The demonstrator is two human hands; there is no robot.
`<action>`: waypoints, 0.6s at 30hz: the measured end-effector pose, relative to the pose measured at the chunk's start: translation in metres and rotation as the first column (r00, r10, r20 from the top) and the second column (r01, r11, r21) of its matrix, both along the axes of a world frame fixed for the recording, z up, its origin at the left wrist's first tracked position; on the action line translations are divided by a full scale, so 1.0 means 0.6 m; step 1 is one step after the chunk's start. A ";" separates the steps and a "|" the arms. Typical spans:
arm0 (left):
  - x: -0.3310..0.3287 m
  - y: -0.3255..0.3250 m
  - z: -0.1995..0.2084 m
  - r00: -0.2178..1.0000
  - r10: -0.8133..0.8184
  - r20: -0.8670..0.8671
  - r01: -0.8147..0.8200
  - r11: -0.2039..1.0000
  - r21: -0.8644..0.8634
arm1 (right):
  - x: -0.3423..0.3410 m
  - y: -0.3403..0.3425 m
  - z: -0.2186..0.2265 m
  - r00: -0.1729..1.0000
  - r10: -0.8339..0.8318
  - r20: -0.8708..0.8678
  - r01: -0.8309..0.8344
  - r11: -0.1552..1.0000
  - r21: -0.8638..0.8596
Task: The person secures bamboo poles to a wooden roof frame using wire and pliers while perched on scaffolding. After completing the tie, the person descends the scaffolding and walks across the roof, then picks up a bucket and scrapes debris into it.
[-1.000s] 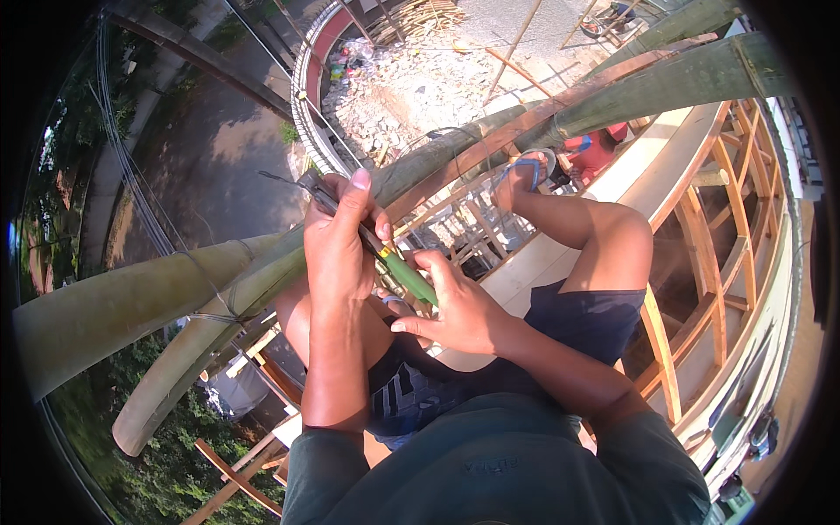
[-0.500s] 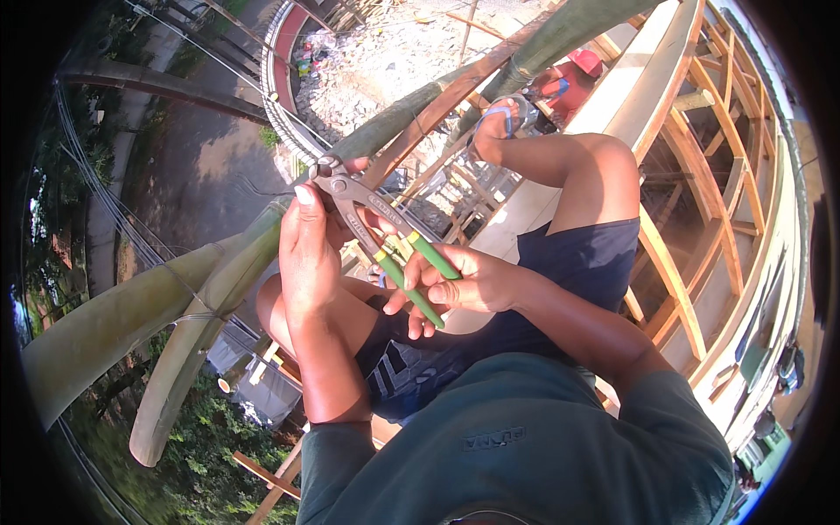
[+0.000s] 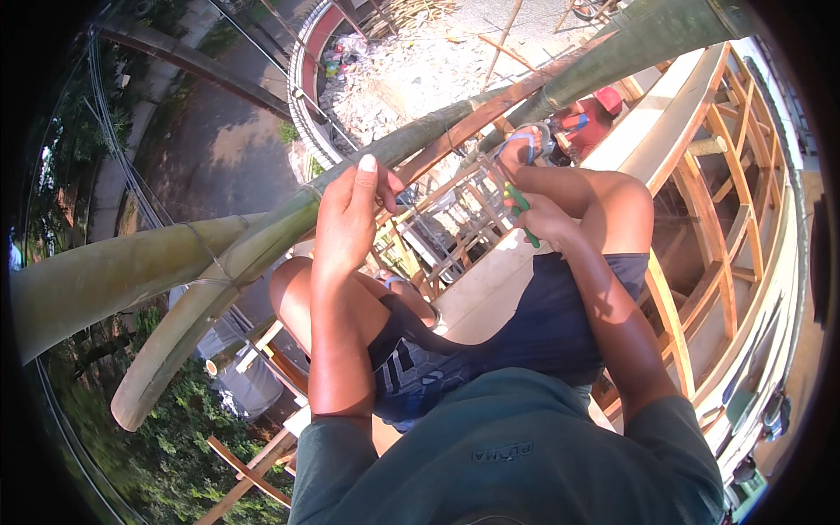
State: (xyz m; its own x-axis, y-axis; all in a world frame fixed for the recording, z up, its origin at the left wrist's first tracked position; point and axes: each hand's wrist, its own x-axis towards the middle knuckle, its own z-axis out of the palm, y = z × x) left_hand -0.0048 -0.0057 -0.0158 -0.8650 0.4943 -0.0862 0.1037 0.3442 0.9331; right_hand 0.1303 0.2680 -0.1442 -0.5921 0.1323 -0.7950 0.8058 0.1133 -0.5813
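My right hand (image 3: 549,220) is closed around the green handles of a pair of end-cutting pincers (image 3: 519,200), beside my right knee. Their metal head points away from me and is hard to make out. My left hand (image 3: 347,216) is raised against the bamboo pole (image 3: 302,208), thumb up and fingers curled inward. Whatever those fingers hold is hidden. Thin wire (image 3: 214,282) binds this pole to a second, thicker bamboo pole (image 3: 131,271) at the left.
A reddish timber (image 3: 490,109) runs along the bamboo. Below lie a rubble-strewn yard (image 3: 376,96) and a road (image 3: 236,140). A person in red (image 3: 595,121) is farther off. Curved wooden framing (image 3: 700,201) fills the right side. A pale board (image 3: 477,302) lies beneath my legs.
My right hand has carried the pincers away from my left hand, to the right and farther out. The left hand has stayed by the bamboo. The whole view has shifted slightly.
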 end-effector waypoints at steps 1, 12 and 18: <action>-0.001 -0.003 0.000 1.000 0.009 0.020 -0.009 1.000 0.005 | -0.011 -0.003 -0.012 1.000 0.005 -0.002 -0.005 1.000 -0.006; -0.004 -0.023 -0.005 0.997 0.052 0.050 -0.055 0.997 0.060 | -0.036 -0.007 -0.057 0.981 0.162 -0.106 -0.150 0.982 0.116; 0.005 -0.025 0.001 0.998 0.049 0.046 -0.051 0.997 0.052 | -0.006 -0.009 -0.087 0.964 0.198 -0.176 -0.151 0.956 0.250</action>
State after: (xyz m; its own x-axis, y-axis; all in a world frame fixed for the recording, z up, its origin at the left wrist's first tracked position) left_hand -0.0021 -0.0205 -0.0153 -0.8846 0.4554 -0.1005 0.0452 0.2982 0.9534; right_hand 0.1268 0.2628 -0.1965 -0.7638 0.1798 -0.6199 0.6335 0.3926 -0.6667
